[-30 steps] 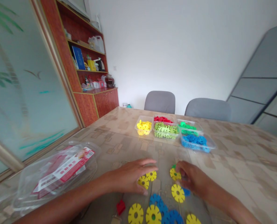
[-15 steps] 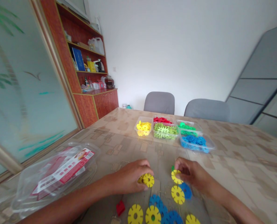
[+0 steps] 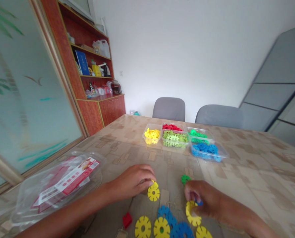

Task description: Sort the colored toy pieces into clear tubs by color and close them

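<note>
My left hand is closed in a pinch on a pair of overlapping yellow notched building discs, just above the table. My right hand is closed, its thumb lying over another yellow disc; a blue disc peeks out between its fingers, partly hidden. A small green notched disc rests just beyond the right knuckles. Nearer me lie overlapping blue discs and several yellow discs, some cut off by the lower edge. A red piece lies below my left forearm.
Clear tubs farther back hold yellow, red, light green, green and blue pieces. Stacked clear plastic lids with a printed card lie at left. Two grey chairs stand behind the table.
My right hand has come down and nearer me, from above the yellow disc to holding it, uncovering the green disc. My left hand has shifted slightly left, still pinching its yellow discs.
</note>
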